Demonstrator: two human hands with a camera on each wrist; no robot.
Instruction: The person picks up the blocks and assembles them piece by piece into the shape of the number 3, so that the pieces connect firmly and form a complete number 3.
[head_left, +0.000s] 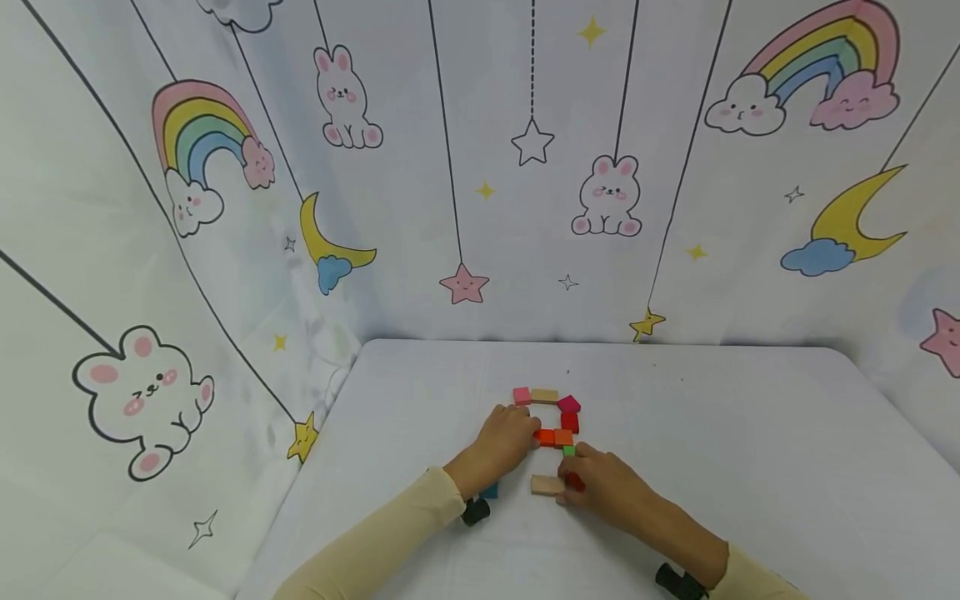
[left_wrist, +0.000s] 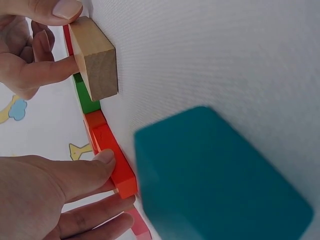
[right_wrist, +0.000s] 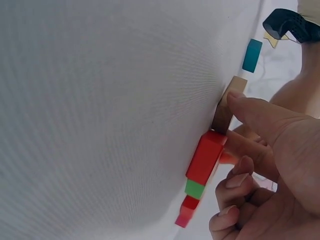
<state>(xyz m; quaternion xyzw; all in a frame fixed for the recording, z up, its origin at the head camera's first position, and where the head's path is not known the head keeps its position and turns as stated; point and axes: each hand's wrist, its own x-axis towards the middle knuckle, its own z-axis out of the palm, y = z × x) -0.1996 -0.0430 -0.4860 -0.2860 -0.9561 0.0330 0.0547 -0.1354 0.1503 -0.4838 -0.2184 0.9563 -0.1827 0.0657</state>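
Toy blocks lie in a bent chain on the white table. My left hand [head_left: 506, 437] pinches the free end of an orange-red block [left_wrist: 117, 165], thumb on one side and fingers on the other. Beside it sits an orange block [head_left: 563, 437]. At the near end, my right hand [head_left: 611, 487] holds a plain wooden block [head_left: 546, 485] between thumb and index finger. That block's end meets a red block [right_wrist: 206, 157], which my right hand partly covers in the head view. A green block [head_left: 568, 451] comes between the red and orange ones.
The chain's far part has a red block [head_left: 570, 422], a crimson block [head_left: 570, 405], another wooden block [head_left: 544, 397] and a pink block [head_left: 521, 396]. A teal block [left_wrist: 220, 175] lies apart, near my left wrist. A patterned cloth [head_left: 420, 167] hangs behind the table.
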